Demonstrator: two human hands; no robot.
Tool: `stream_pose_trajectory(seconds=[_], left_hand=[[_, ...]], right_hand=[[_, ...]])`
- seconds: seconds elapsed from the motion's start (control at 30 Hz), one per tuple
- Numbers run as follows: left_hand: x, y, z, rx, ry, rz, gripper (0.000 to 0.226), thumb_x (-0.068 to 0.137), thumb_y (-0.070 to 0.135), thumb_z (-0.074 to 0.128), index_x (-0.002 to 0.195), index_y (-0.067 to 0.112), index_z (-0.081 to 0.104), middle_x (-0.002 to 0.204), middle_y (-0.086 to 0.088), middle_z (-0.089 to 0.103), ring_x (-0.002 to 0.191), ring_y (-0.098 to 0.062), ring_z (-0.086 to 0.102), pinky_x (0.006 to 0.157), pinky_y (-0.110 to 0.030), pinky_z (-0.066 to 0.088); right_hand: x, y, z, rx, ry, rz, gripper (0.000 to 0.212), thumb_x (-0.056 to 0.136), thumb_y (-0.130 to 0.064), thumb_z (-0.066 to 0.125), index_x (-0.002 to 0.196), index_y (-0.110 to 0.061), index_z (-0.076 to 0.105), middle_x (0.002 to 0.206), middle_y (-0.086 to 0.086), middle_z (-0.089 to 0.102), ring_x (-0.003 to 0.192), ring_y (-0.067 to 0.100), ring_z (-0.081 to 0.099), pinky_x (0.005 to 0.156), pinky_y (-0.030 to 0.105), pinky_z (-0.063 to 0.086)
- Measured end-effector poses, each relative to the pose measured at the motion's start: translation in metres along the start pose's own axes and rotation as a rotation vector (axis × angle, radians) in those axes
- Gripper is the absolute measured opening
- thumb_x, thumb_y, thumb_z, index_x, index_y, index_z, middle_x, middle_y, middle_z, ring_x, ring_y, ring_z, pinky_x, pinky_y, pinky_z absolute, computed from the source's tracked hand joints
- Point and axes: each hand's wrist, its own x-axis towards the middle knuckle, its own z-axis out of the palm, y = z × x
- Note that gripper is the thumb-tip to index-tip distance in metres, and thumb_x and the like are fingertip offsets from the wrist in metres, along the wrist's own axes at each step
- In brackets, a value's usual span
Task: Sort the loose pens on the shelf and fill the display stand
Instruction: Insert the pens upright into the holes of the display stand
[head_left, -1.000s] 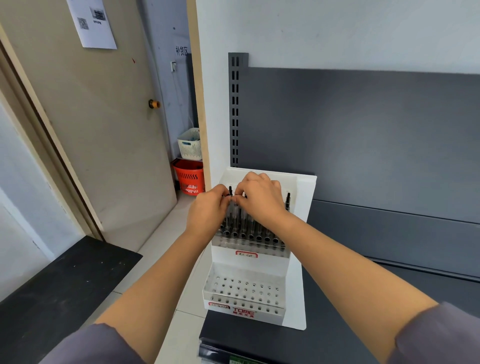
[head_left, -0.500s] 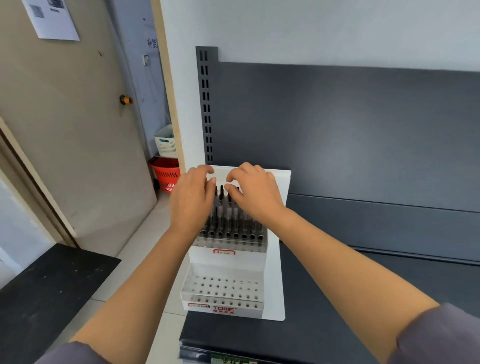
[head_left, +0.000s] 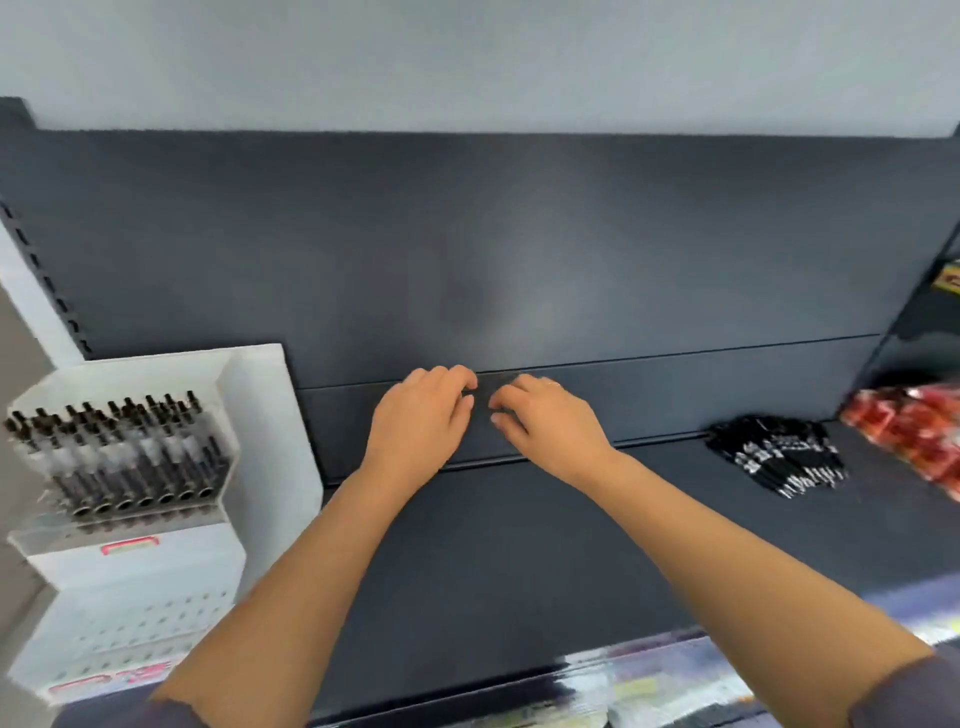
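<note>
A white display stand (head_left: 260, 415) stands at the left end of the dark shelf (head_left: 519, 545). Its upper tier holds several black pens (head_left: 124, 452) upright; its lower tier of holes (head_left: 140, 623) has none. A heap of loose black pens (head_left: 779, 454) lies on the shelf at the right. My left hand (head_left: 421, 421) and my right hand (head_left: 545, 421) hover side by side over the middle of the shelf, fingers loosely curled, holding nothing. Both are well right of the stand and left of the loose pens.
A pile of red packets (head_left: 914, 431) lies at the far right beyond the loose pens. The dark back panel (head_left: 467, 249) rises behind the shelf. A price strip (head_left: 649, 670) runs along the shelf's front edge.
Both hands have left the pens in the stand's upper tier and moved right over the shelf. The view has swung right, bringing the loose pens into sight.
</note>
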Motion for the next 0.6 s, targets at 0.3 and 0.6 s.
stream_pose_trajectory(seconds=[0.3, 0.6], left_hand=[[0.051, 0.187, 0.111, -0.14, -0.213, 0.182, 0.02, 0.096, 0.028, 0.041, 0.111, 0.024, 0.054, 0.096, 0.006, 0.061, 0.092, -0.017, 0.052, 0.074, -0.033, 0.045], [0.106, 0.267, 0.231, -0.205, -0.451, 0.274, 0.021, 0.097, 0.027, 0.04, 0.106, 0.025, 0.059, 0.094, 0.009, 0.056, 0.094, -0.015, 0.052, 0.069, -0.029, 0.039]], right_hand=[[-0.106, 0.189, -0.062, 0.022, -0.071, 0.346, 0.022, 0.096, -0.032, 0.046, 0.111, -0.022, 0.059, 0.108, -0.002, 0.059, 0.103, 0.024, 0.054, 0.078, 0.035, 0.048], [-0.148, 0.32, -0.068, 0.028, -0.223, 0.612, 0.029, 0.095, -0.028, 0.044, 0.119, -0.021, 0.059, 0.116, 0.0, 0.061, 0.107, 0.022, 0.057, 0.082, 0.037, 0.048]])
